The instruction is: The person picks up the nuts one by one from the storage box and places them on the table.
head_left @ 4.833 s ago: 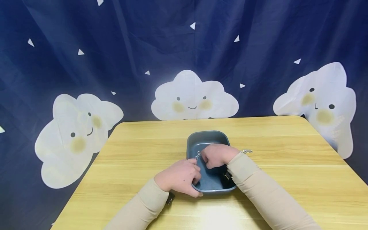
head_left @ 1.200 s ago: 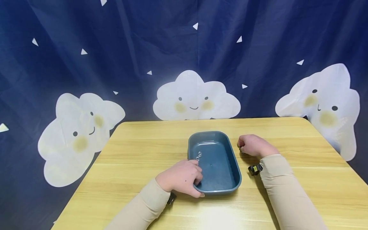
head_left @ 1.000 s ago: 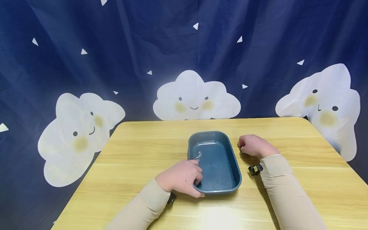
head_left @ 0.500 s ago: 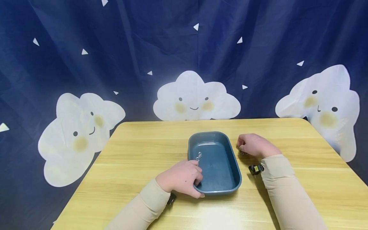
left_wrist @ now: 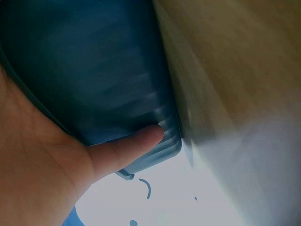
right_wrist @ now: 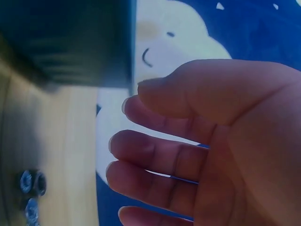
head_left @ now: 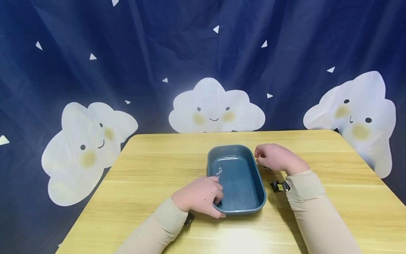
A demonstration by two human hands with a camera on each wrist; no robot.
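Observation:
In the head view a dark blue-green plastic box (head_left: 234, 183) stands on the table, with a few small metal nuts (head_left: 220, 170) near its left wall. My left hand (head_left: 201, 195) grips the box's near left corner, thumb (left_wrist: 134, 143) along the outside wall and fingers over the rim. Just right of the box's far right rim, my right hand (head_left: 277, 157) is above the table. Its thumb (right_wrist: 164, 94) and forefinger come together in a pinch; the nut between them is hidden by the fingertips. Other loose nuts (right_wrist: 32, 212) lie on the table below that hand.
The wooden table (head_left: 152, 169) runs out to both sides of the box. Behind its far edge hangs a dark blue curtain (head_left: 190, 42) with white clouds. A small black camera (head_left: 280, 186) is at the right cuff, close to the tabletop.
Several seconds ago my right hand was inside the box. It then went to the nuts on the table right of it, and has now risen and shifted slightly left. The left hand stayed put.

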